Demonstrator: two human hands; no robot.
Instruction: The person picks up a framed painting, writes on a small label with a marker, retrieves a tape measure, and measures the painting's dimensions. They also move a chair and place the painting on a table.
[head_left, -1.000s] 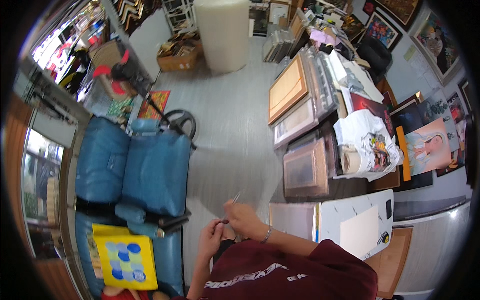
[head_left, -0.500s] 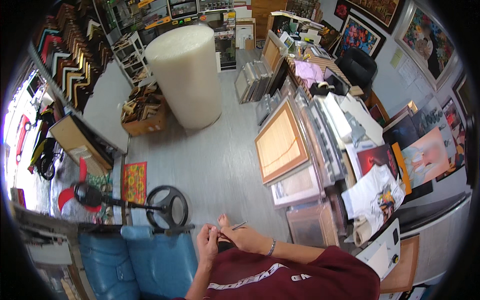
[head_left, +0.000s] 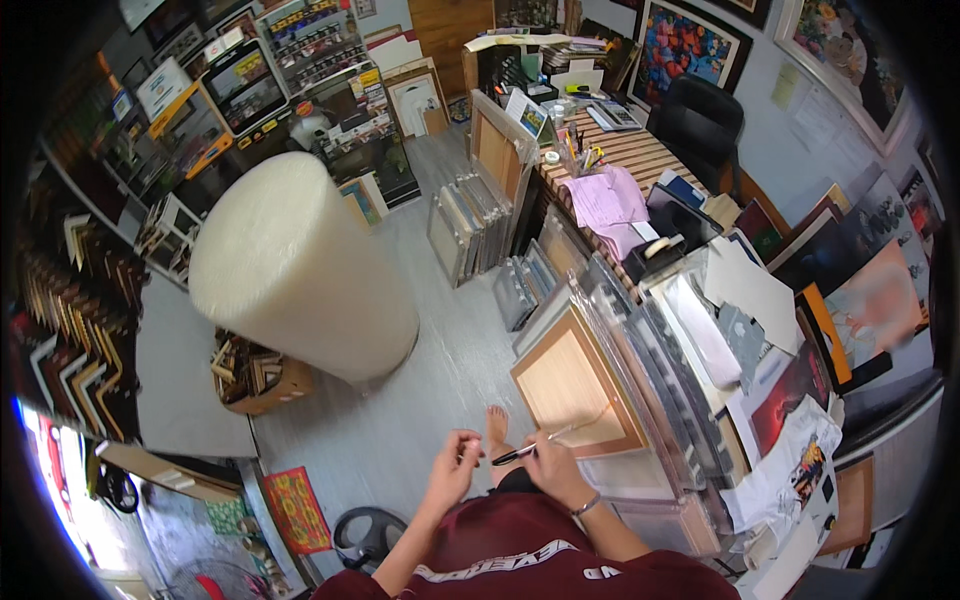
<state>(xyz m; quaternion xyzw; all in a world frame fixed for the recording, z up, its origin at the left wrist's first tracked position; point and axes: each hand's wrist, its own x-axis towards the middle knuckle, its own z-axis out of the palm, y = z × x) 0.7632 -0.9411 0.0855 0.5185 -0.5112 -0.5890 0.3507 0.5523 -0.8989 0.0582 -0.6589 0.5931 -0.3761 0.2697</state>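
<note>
In front of my maroon shirt [head_left: 490, 535], my right hand [head_left: 556, 472] is closed around a slim pen-like tool [head_left: 511, 455]. Its dark end points left, and a thin shaft sticks out past the other side of the fist. Just left of that dark end, my left hand [head_left: 456, 468] is raised with its fingers curled in toward the thumb. Whether anything small sits between those fingertips is hidden. A gap separates the two hands. My bare foot [head_left: 497, 425] shows on the floor just beyond them.
A tall roll of bubble wrap [head_left: 300, 270] stands ahead on the left, by a cardboard box [head_left: 265, 390] of frame offcuts. Wrapped frames [head_left: 575, 385] lean against a cluttered striped desk [head_left: 640, 145] on the right. A black steering wheel [head_left: 370, 535] is at lower left.
My hands have moved apart, and the tool's dark end now shows between them. The view has swung to the right, and the blue seat has left it.
</note>
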